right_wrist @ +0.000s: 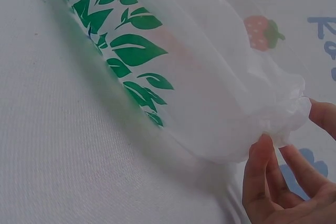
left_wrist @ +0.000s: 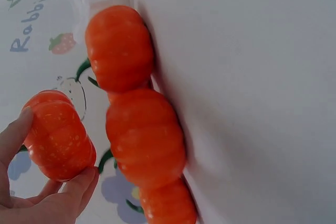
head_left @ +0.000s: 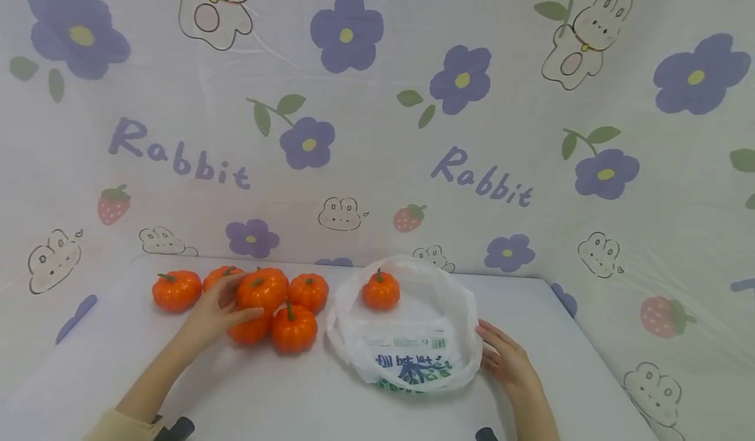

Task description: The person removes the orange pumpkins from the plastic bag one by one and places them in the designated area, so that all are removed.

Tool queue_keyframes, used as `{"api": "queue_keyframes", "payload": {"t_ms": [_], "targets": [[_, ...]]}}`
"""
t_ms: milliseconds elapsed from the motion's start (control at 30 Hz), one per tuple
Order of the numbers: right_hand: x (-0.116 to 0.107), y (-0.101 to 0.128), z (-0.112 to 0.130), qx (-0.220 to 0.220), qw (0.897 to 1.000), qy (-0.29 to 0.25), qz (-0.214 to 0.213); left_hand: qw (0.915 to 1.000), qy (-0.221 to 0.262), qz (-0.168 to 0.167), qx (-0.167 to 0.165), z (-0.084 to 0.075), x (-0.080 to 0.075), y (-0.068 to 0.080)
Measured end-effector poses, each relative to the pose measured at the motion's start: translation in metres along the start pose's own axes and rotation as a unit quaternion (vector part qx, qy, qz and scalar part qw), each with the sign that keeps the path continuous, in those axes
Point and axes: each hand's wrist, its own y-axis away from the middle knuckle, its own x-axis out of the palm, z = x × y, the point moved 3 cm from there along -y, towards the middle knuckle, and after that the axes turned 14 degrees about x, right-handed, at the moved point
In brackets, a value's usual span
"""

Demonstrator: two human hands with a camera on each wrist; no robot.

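Observation:
My left hand (head_left: 213, 313) grips a small orange pumpkin (head_left: 263, 288) between thumb and fingers, raised above the others. In the left wrist view this pumpkin (left_wrist: 59, 137) is clear of the row on the table, its green stem turned toward the palm. A white plastic bag (head_left: 468, 310) with green and blue print lies with its mouth spread wide. One pumpkin (head_left: 380, 292) sits inside it, toward the back. At the bag's right side, my right hand (head_left: 508, 360) holds the rim; the right wrist view shows its fingers (right_wrist: 261, 156) pinching the bunched plastic.
Left of the bag, several more pumpkins stand on the white table (head_left: 248, 402), among them a front one (head_left: 295, 329), a back one (head_left: 309, 292) and a far-left one (head_left: 177, 291). A printed cloth (head_left: 377, 133) hangs behind the table.

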Motion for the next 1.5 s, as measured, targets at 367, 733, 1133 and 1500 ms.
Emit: {"api": "queue_keyframes", "payload": {"t_ms": [367,733,1133,1500], "targets": [[0.001,-0.006,0.004,0.004,1.0,0.001,0.001,0.9989,-0.027,-0.029,-0.025,0.014,-0.034,0.016],[0.0,-0.007,0.005,-0.005,1.0,-0.006,0.007,0.9963,-0.064,-0.045,-0.036,0.026,-0.054,0.033],[0.001,-0.007,0.006,0.007,1.0,-0.003,0.003,0.9946,-0.083,-0.012,-0.061,0.056,-0.063,0.043],[0.001,-0.005,0.006,0.001,1.0,-0.014,0.011,0.9879,-0.103,0.029,-0.113,0.067,-0.064,0.042]]}}
